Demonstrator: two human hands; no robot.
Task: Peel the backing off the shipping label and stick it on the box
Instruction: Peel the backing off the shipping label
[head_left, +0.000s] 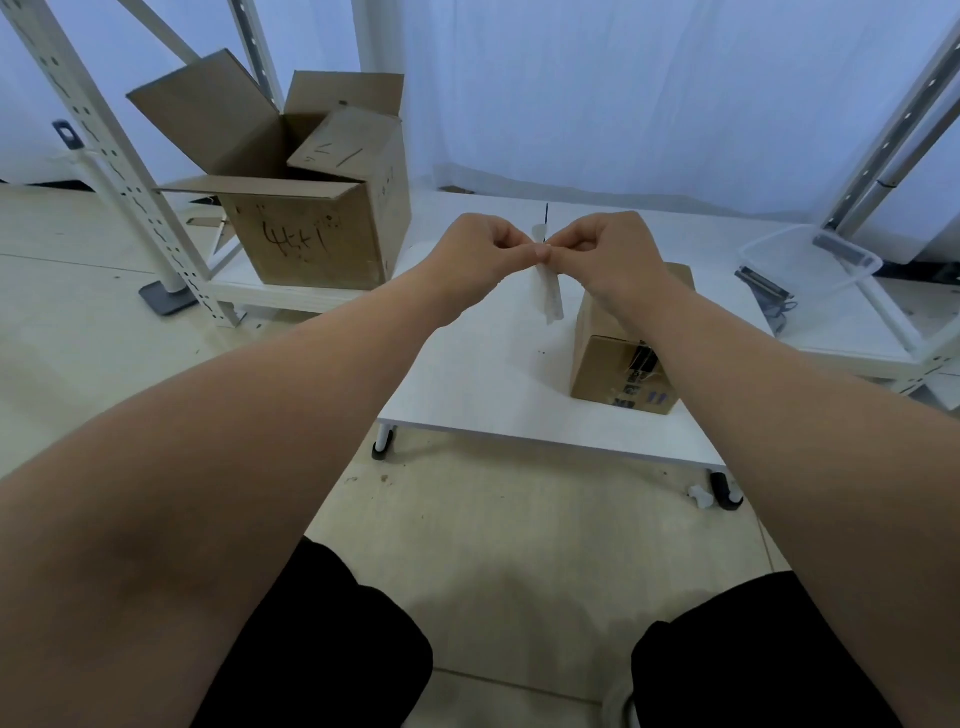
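Thin white paper there, the label (548, 293), faintly translucent. At four o'clock from it, matt brown cardboard on the box (597, 364), glossy tape (641, 364) across the seam. Smooth white table (467, 384) beneath. Clear plastic tub (862, 270) at three o'clock.

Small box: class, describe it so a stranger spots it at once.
Find the low white table in the middle of the floor. The small box stands on its right half. Unlike the big open box at the left, it is closed.
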